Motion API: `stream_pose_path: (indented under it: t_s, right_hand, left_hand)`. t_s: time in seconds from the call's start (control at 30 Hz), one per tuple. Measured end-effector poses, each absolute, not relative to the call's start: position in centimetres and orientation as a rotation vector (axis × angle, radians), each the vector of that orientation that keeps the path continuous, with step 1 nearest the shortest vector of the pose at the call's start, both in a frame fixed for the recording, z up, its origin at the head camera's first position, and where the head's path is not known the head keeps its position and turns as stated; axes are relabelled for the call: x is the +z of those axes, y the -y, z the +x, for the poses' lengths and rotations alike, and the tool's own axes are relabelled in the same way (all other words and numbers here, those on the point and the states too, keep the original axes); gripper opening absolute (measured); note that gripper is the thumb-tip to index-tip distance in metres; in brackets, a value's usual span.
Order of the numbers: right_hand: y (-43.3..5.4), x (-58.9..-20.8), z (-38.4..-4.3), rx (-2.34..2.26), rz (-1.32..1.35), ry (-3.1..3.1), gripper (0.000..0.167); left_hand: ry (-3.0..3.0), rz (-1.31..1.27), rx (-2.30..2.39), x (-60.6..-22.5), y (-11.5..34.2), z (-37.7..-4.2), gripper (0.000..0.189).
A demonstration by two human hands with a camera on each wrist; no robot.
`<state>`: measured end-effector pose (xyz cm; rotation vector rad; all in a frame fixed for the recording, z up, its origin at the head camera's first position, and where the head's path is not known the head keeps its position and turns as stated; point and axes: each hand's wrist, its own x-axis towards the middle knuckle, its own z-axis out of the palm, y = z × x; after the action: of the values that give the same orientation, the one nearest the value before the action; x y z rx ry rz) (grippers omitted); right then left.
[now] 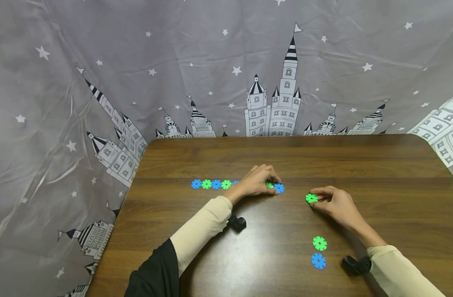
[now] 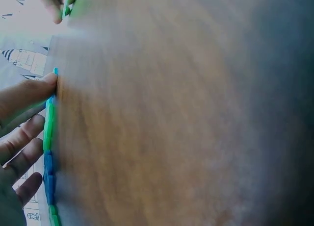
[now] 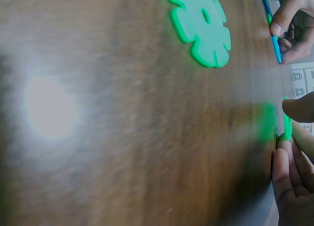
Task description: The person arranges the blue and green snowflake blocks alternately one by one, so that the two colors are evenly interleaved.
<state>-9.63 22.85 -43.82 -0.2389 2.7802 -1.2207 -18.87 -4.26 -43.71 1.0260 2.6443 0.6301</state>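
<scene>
A row of alternating blue and green notched plastic discs [image 1: 206,184] runs across the table, partly hidden under my left hand [image 1: 254,181]. At the row's right end, that hand pinches the edges of a blue disc [image 1: 279,188] between thumb and finger. To the right, my right hand [image 1: 337,205] pinches a green disc [image 1: 311,198] by its edge, apart from the row. In the right wrist view this green disc [image 3: 287,123] stands close over the wood, with its green reflection below.
A loose green disc [image 1: 319,243] and a loose blue disc [image 1: 318,261] lie on the wooden table [image 1: 271,268] nearer the front, left of my right forearm. Behind the table's far edge hangs a grey curtain [image 1: 196,49] printed with castles and stars.
</scene>
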Motion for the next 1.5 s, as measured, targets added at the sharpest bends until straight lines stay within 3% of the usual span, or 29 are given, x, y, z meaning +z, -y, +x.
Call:
stream_pose_path:
  t_s: [0.6, 1.5]
  right_hand:
    - [-20.5, -44.1, -12.1, -1.237, -0.262, -2.771, 0.035]
    - [-17.6, -44.1, -13.2, -1.188, -0.477, -2.856, 0.035]
  left_hand:
    - [-2.647, 1.022, 0.649, -43.9, 4.3, -18.8, 0.038]
    - [-2.651, 1.010, 0.632, -43.5, 4.2, -18.6, 0.038]
